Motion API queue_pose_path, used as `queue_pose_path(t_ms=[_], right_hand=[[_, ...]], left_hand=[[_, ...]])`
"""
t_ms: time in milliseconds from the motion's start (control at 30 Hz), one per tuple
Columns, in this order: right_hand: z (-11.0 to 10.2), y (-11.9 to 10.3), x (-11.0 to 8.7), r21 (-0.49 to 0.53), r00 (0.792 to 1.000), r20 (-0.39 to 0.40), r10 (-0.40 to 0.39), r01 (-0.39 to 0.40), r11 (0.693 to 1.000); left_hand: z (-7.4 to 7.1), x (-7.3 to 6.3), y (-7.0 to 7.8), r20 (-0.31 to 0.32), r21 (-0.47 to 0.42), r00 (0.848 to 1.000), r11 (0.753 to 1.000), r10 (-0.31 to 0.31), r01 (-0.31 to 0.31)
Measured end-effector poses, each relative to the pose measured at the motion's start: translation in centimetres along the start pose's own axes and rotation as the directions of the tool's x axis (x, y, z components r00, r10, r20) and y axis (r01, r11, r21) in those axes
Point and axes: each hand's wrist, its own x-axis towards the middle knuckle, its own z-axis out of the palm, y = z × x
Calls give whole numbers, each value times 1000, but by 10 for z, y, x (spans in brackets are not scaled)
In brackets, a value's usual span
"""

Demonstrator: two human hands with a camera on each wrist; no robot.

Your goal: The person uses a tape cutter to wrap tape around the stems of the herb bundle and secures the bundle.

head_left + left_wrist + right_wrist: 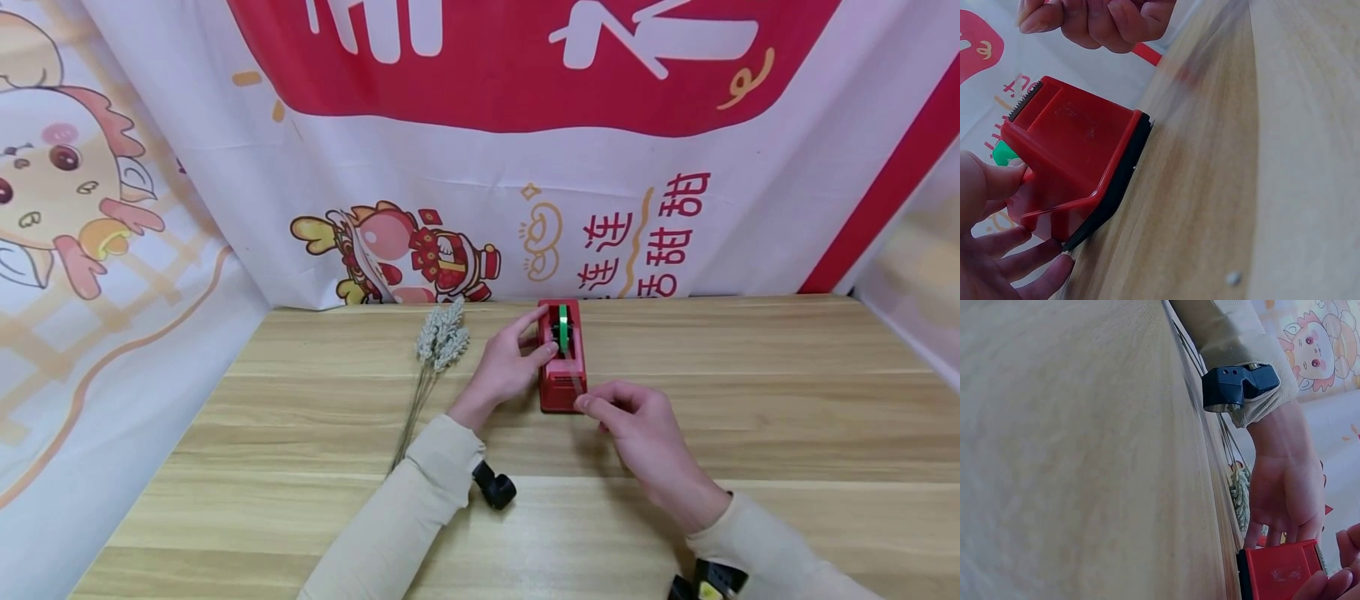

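Observation:
A red tape dispenser (561,398) with a dark base stands near the back edge of the wooden table. In it sits a roll with a green core (564,325). My left hand (501,367) holds the dispenser from its left side, with the thumb near the roll. A clear strip of tape (574,373) runs from the roll towards my right hand (648,433), which pinches its end by the front right corner. The toothed cutter (1025,101) shows in the left wrist view, below the right hand's curled fingers.
A bunch of dried grey-green flowers (442,337) lies on the table (285,433) left of the left hand, its stems partly behind the left sleeve. Printed cloth (435,167) hangs behind the table and at its sides.

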Motion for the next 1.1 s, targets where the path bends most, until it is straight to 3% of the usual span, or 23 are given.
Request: queue_pose_path(t_ms=[633,1100], right_hand=[[-3,0,0,73,1000,9,-11,10,997],[-5,-3,-1,87,991,102,-87,78,993]], left_hand=[[0,1,-2,10,4,1000,1000,1,-1],[-1,2,-3,10,0,1000,1000,-7,7]])
